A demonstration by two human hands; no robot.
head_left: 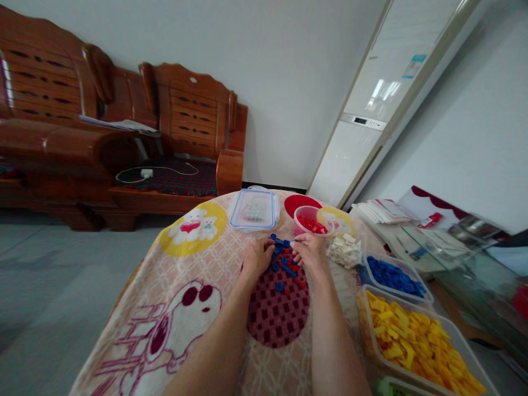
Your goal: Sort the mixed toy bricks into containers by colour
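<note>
Small blue plastic building pieces (282, 242) lie joined or close together between my two hands, over the dark red patterned patch of the cloth. My left hand (259, 256) has its fingers closed at the left end of these blue pieces. At the right end, the thumb and forefinger of my right hand (308, 254) pinch a blue piece, partly hidden by the fingers. Below the fingertips are scattered loose pieces, among them a blue bar (289, 270), a blue wheel-like piece (279, 287) and small red pieces (302, 285).
A round tub of red pieces (312, 224) stands beyond my right hand, near a red lid (300, 202). White pieces (345, 250), a box of blue pieces (394, 275) and a box of yellow pieces (412, 330) line the right. A clear blue-rimmed lid (253, 209) lies at the back.
</note>
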